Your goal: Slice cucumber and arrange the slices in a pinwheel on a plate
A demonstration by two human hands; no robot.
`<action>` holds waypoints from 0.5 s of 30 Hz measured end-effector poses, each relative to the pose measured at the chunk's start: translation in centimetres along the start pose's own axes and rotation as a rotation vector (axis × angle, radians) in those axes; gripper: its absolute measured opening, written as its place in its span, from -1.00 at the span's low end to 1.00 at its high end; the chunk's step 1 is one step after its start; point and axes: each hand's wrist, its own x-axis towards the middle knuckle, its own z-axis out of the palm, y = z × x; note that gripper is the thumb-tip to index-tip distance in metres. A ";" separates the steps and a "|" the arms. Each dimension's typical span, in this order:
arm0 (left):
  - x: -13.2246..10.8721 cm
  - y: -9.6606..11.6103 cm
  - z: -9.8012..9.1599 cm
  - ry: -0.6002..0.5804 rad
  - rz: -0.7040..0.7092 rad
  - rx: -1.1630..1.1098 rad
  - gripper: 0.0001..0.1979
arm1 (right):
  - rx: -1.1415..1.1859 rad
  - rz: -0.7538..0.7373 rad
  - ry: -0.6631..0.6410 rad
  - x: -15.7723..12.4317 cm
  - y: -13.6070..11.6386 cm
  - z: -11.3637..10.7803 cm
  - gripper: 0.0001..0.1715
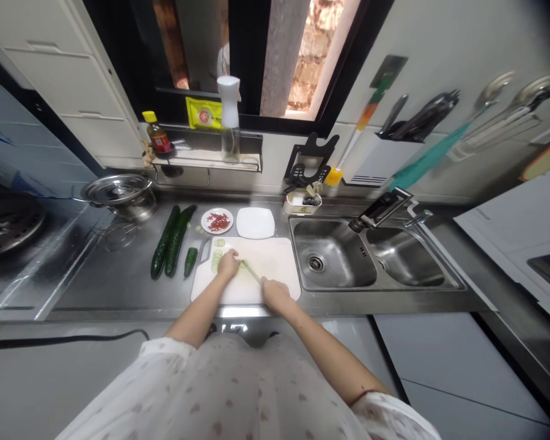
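Note:
On the white cutting board (256, 292) my right hand (275, 294) grips the handle of a knife (253, 272), its blade slanting up and left across the board. A pale green cucumber slice (243, 264) lies against the blade near its tip. My left hand (228, 264) is close to that tip, its fingers bent together; whatever they hold is hidden. Thin cucumber slices (216, 261) lie in a column just left of this hand. Left of the board are two whole cucumbers (176, 241) and a short cucumber piece (190, 261).
Behind the board stand a plate of chopped red bits (217, 221) and a white square plate (255, 222). A double sink (332, 253) adjoins on the right. A lidded steel pot (121, 194) is at back left, and a knife block (380, 159) hangs on the wall.

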 end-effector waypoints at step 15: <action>-0.1 0.1 -0.3 -0.012 -0.001 0.002 -0.75 | -0.047 -0.021 -0.112 0.2 -0.1 -3.1 -0.61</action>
